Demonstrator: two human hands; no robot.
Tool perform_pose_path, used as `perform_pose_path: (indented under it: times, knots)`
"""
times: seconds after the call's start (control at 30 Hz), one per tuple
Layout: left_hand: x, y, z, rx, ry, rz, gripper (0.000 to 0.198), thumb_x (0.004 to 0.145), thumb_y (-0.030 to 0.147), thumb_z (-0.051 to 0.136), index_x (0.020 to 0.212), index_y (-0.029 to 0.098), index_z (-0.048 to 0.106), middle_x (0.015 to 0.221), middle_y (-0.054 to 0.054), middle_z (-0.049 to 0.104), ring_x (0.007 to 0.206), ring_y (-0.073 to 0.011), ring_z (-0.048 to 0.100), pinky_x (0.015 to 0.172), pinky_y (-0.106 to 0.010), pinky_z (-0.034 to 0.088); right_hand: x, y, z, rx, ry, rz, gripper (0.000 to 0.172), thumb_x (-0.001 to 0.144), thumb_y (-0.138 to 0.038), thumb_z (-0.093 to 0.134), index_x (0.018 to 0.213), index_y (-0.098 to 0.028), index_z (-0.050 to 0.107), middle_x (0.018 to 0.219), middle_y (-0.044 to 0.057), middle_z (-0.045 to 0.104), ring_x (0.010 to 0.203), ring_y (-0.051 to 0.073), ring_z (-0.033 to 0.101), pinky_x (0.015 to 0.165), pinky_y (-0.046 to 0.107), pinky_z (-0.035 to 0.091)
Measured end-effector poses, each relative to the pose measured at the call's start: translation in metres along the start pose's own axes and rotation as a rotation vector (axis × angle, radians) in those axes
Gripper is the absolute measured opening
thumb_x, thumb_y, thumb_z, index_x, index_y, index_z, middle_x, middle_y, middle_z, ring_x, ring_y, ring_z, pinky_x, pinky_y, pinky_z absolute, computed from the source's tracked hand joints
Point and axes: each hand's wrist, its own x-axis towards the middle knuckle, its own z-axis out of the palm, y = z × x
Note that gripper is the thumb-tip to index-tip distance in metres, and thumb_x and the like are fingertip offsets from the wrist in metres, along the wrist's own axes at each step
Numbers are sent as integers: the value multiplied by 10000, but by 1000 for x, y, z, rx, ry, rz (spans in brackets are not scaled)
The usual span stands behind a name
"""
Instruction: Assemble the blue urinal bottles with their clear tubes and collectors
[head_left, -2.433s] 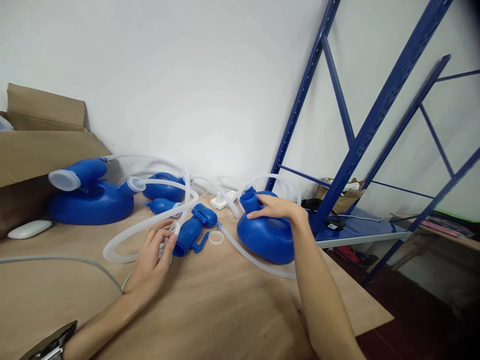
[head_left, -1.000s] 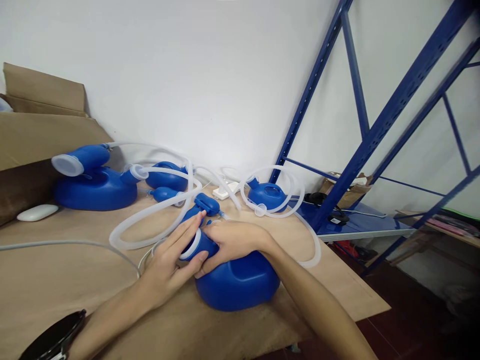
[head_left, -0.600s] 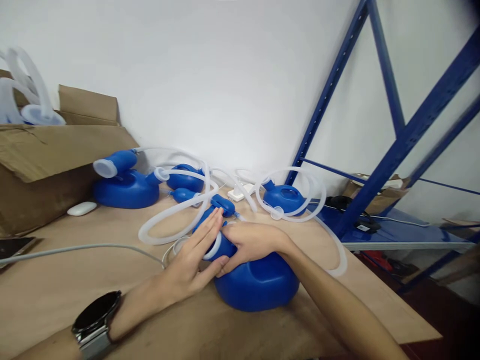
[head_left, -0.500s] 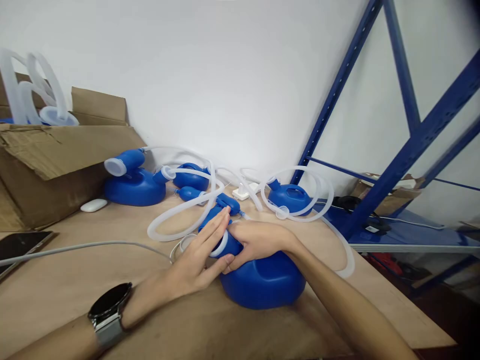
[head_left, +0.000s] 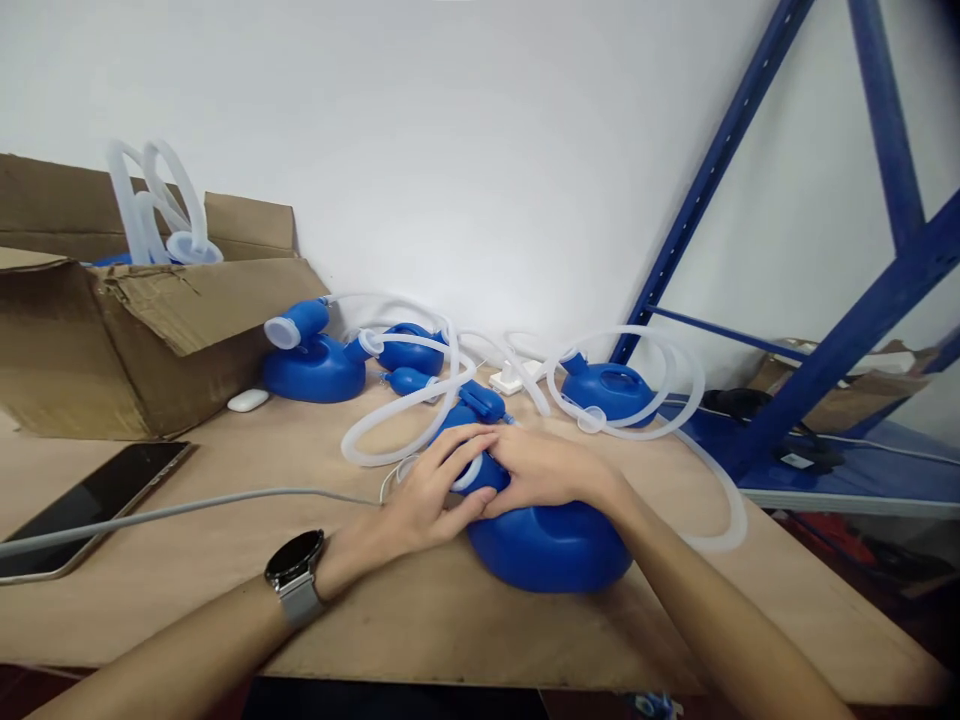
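Observation:
A blue plastic bottle (head_left: 551, 548) lies near the table's front, its neck pointing up and left. My left hand (head_left: 431, 495), with a watch on the wrist, rests against the neck's left side, fingers curved over its pale rim. Wrapped round the neck from the right is my right hand (head_left: 544, 468). The fingertips of both hands meet above the rim. Just behind them lies a smaller blue part (head_left: 484, 402), partly hidden by my hands.
More blue bottles (head_left: 315, 370) (head_left: 611, 392) and looped clear tubes (head_left: 360, 445) lie behind. An open cardboard box (head_left: 150, 340), a phone (head_left: 97, 500), a white mouse (head_left: 247, 400) and a cable (head_left: 262, 493) are left. A blue rack (head_left: 810, 390) stands right.
The view has shifted left, so things appear further right. My left hand's fingers, straighter before, are now bent over the bottle's neck. My right hand keeps its hold.

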Motion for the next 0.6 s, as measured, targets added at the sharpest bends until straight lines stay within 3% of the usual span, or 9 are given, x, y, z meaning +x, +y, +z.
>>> perform_pose_path:
  times: [0.17, 0.23, 0.27, 0.37, 0.43, 0.53, 0.6]
  knots:
    - [2, -6, -3, 14, 19, 1, 534, 981, 305, 584, 1489, 194, 463, 1469, -178, 568, 1375, -298, 536, 1145, -481, 451, -43, 11, 3, -52, 286, 138, 702, 746, -758, 707, 1188, -214, 702, 1168, 141, 709, 1084, 386, 638, 918, 464, 480]
    - [3, -5, -7, 9, -3, -22, 511, 971, 317, 596, 1449, 159, 505, 1467, -198, 574, 1385, -301, 532, 1151, -476, 440, -69, 24, 8, -13, 307, 306, 682, 815, -750, 639, 1275, -247, 656, 1221, 135, 684, 1048, 366, 647, 912, 472, 483]
    - [4, -4, -10, -4, -21, -40, 498, 960, 328, 609, 1420, 152, 534, 1459, -201, 585, 1380, -303, 539, 1150, -474, 439, -80, 30, 12, 24, 282, 362, 640, 828, -744, 627, 1223, -243, 674, 1167, 128, 692, 1000, 351, 655, 887, 467, 493]
    - [14, -1, -20, -118, -64, -128, 437, 923, 421, 630, 1282, 173, 654, 1394, -166, 654, 1313, -323, 598, 1126, -481, 450, -99, 41, 27, 174, 287, 360, 493, 885, -680, 603, 1078, -234, 682, 1117, 102, 665, 1030, 312, 634, 928, 449, 492]
    - [27, 1, -26, -255, -84, -243, 455, 935, 550, 541, 1116, 184, 740, 1258, -138, 738, 1204, -337, 661, 1079, -488, 473, -101, 44, 37, 306, 362, 316, 408, 918, -617, 594, 1029, -231, 665, 1127, 87, 643, 1068, 284, 618, 969, 428, 485]
    - [53, 4, -28, -519, -138, -572, 749, 960, 705, 284, 866, 150, 778, 1007, -147, 791, 981, -328, 721, 972, -469, 514, -97, 45, 46, 480, 429, 260, 340, 907, -545, 632, 1006, -222, 671, 1150, 78, 648, 1095, 274, 615, 989, 405, 486]
    - [69, 5, -23, -669, -144, -777, 796, 934, 757, 282, 853, 127, 762, 990, -155, 777, 896, -307, 726, 901, -442, 531, -96, 45, 48, 541, 449, 240, 327, 883, -509, 671, 1015, -211, 692, 1182, 85, 656, 1132, 286, 609, 1012, 407, 476]
